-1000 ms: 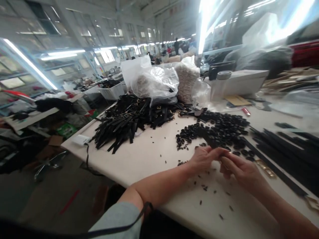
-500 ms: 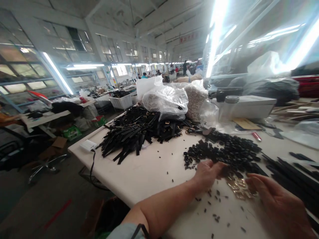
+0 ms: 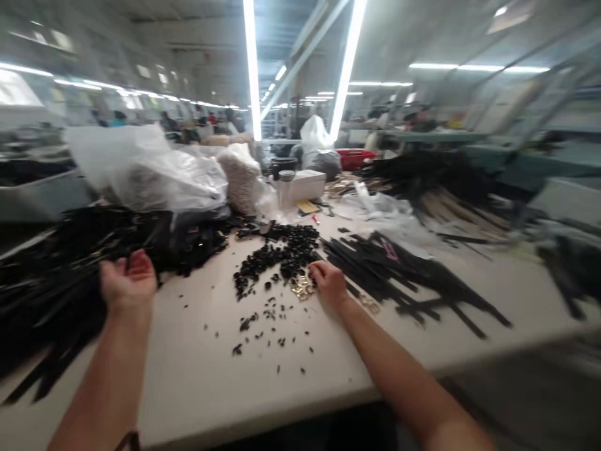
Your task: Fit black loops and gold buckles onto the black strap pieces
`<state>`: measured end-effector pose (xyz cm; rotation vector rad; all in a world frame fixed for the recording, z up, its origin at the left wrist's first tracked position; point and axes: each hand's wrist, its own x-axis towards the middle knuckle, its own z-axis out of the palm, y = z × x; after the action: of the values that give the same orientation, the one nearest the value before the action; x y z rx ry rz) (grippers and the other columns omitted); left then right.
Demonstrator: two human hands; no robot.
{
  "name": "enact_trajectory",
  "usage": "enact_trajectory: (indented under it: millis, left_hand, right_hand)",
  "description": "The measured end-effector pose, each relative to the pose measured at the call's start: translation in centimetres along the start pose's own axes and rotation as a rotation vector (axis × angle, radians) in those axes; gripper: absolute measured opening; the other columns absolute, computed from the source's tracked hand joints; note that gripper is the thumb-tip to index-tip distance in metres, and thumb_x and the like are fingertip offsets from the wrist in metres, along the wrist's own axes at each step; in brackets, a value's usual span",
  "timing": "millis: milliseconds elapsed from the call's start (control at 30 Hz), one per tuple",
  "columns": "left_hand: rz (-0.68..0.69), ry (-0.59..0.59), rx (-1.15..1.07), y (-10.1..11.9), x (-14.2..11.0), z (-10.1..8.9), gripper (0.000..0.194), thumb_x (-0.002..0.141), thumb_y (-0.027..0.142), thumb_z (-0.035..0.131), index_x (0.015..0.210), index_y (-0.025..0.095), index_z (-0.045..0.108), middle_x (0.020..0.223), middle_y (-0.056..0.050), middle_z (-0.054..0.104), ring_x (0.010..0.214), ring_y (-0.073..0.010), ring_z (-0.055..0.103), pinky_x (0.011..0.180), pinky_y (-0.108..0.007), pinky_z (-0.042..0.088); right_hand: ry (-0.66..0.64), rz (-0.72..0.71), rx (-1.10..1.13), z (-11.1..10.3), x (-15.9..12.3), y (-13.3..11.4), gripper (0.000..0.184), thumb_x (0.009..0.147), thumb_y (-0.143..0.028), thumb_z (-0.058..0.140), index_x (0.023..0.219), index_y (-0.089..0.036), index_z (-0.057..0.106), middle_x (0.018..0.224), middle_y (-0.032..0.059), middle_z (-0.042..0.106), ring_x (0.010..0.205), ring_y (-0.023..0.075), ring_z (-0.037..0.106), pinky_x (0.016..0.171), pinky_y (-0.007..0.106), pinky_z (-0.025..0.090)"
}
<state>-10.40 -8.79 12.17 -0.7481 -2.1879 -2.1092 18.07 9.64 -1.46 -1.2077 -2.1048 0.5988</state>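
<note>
My left hand (image 3: 129, 280) is over the near side of a heap of black straps with gold buckles (image 3: 75, 250), at the left of the table. Its fingers are apart, and I see nothing held in it. Beside several loose gold buckles (image 3: 303, 287), my right hand (image 3: 330, 285) has its fingertips drawn together. What they pinch, if anything, is hidden. Just behind the buckles spreads a pile of small black loops (image 3: 277, 254). Long black strips (image 3: 375, 266) lie to the right of my right hand.
Small black bits (image 3: 270, 319) are scattered over the white table (image 3: 197, 376). Clear plastic bags (image 3: 173, 178), a jar (image 3: 285, 188) and a white box (image 3: 307, 185) stand at the back. More dark material (image 3: 432, 175) is heaped at the far right.
The view has swung to the right. My hands were together, then parted; the left moved over to the strap heap, letting go of the dark strap piece. The right went to the gold buckles.
</note>
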Motion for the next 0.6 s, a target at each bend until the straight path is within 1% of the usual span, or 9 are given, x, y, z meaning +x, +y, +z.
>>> enact_trajectory:
  millis: [67, 100, 167, 267, 367, 433, 467, 533, 600]
  left_hand:
    - [-0.256, 0.027, -0.204, -2.8, 1.0, 2.3, 0.027, 0.1, 0.029, 0.03, 0.107, 0.024, 0.056, 0.099, 0.002, 0.063, 0.085, -0.0113, 0.061, 0.071, -0.029, 0.052]
    - [-0.393, 0.006, -0.311, -4.3, 0.7, 3.7, 0.026, 0.099, 0.028, 0.031, 0.102, 0.026, 0.056, 0.092, 0.005, 0.064, 0.081, -0.0091, 0.061, 0.068, -0.025, 0.051]
    - [-0.529, -0.121, -0.458, -6.7, -1.6, 6.2, 0.011, 0.091, 0.033, 0.049, 0.096, 0.028, 0.057, 0.086, 0.008, 0.065, 0.077, -0.0086, 0.063, 0.064, -0.021, 0.051]
    - [-0.393, -0.462, -0.524, -8.3, -7.2, 8.7, 0.032, 0.081, 0.039, 0.064, 0.109, 0.027, 0.057, 0.099, 0.002, 0.067, 0.076, -0.0123, 0.065, 0.062, -0.023, 0.052]
    - [-0.078, -0.69, -0.406, -8.5, -10.9, 9.5, 0.049, 0.08, 0.04, 0.066, 0.123, 0.024, 0.052, 0.11, -0.005, 0.064, 0.08, -0.0157, 0.067, 0.069, -0.029, 0.054]
    - [0.074, -0.76, -0.335, -8.6, -11.6, 9.5, 0.051, 0.08, 0.038, 0.066, 0.126, 0.023, 0.051, 0.111, -0.007, 0.063, 0.082, -0.0172, 0.067, 0.073, -0.031, 0.055]
    - [0.104, -0.772, -0.316, -8.7, -11.6, 9.4, 0.051, 0.08, 0.038, 0.066, 0.127, 0.023, 0.051, 0.11, -0.007, 0.064, 0.082, -0.0175, 0.067, 0.073, -0.031, 0.055]
    - [0.104, -0.775, -0.296, -8.9, -11.2, 9.4, 0.05, 0.08, 0.038, 0.065, 0.126, 0.023, 0.051, 0.109, -0.007, 0.064, 0.079, -0.0175, 0.067, 0.07, -0.03, 0.055]
    - [0.084, -0.776, -0.29, -9.0, -11.0, 9.5, 0.05, 0.08, 0.038, 0.065, 0.125, 0.023, 0.052, 0.107, -0.007, 0.065, 0.078, -0.0172, 0.068, 0.068, -0.029, 0.055]
  right_hand:
    - [-0.037, 0.016, -0.051, -0.1, 0.3, 0.1, 0.025, 0.091, -0.031, 0.045, 0.097, -0.019, 0.067, 0.098, 0.0059, 0.072, 0.09, 0.0177, 0.064, 0.081, 0.025, 0.044]
    - [-0.041, 0.019, -0.07, -0.4, 0.5, 0.2, 0.026, 0.093, -0.031, 0.045, 0.098, -0.02, 0.067, 0.101, 0.0058, 0.072, 0.093, 0.017, 0.063, 0.082, 0.024, 0.043]
    - [-0.013, 0.042, -0.126, -1.4, 0.7, 0.5, 0.028, 0.095, -0.033, 0.042, 0.102, -0.02, 0.066, 0.105, 0.0064, 0.07, 0.097, 0.0163, 0.062, 0.085, 0.023, 0.041]
    - [0.088, 0.154, -0.259, -3.8, 1.0, 1.3, 0.032, 0.097, -0.035, 0.038, 0.105, -0.02, 0.066, 0.108, 0.0078, 0.069, 0.098, 0.0166, 0.061, 0.083, 0.023, 0.039]
    - [0.048, 0.28, -0.398, -5.8, 1.3, 2.1, 0.031, 0.092, -0.04, 0.046, 0.099, -0.02, 0.069, 0.102, 0.0075, 0.07, 0.092, 0.0175, 0.062, 0.077, 0.024, 0.041]
    - [-0.077, 0.302, -0.472, -6.2, 1.4, 2.3, 0.03, 0.084, -0.046, 0.058, 0.093, -0.021, 0.071, 0.098, 0.008, 0.07, 0.09, 0.0191, 0.062, 0.074, 0.025, 0.042]
    - [-0.133, 0.296, -0.498, -6.2, 1.4, 2.3, 0.031, 0.079, -0.047, 0.063, 0.091, -0.02, 0.072, 0.098, 0.0089, 0.07, 0.089, 0.0204, 0.062, 0.073, 0.026, 0.043]
    - [-0.195, 0.275, -0.523, -5.9, 1.4, 2.2, 0.03, 0.075, -0.046, 0.068, 0.089, -0.019, 0.073, 0.1, 0.0114, 0.069, 0.09, 0.0233, 0.062, 0.073, 0.028, 0.044]
    - [-0.212, 0.273, -0.521, -5.6, 1.4, 2.0, 0.027, 0.076, -0.04, 0.067, 0.089, -0.018, 0.074, 0.101, 0.0135, 0.068, 0.092, 0.025, 0.062, 0.075, 0.03, 0.045]
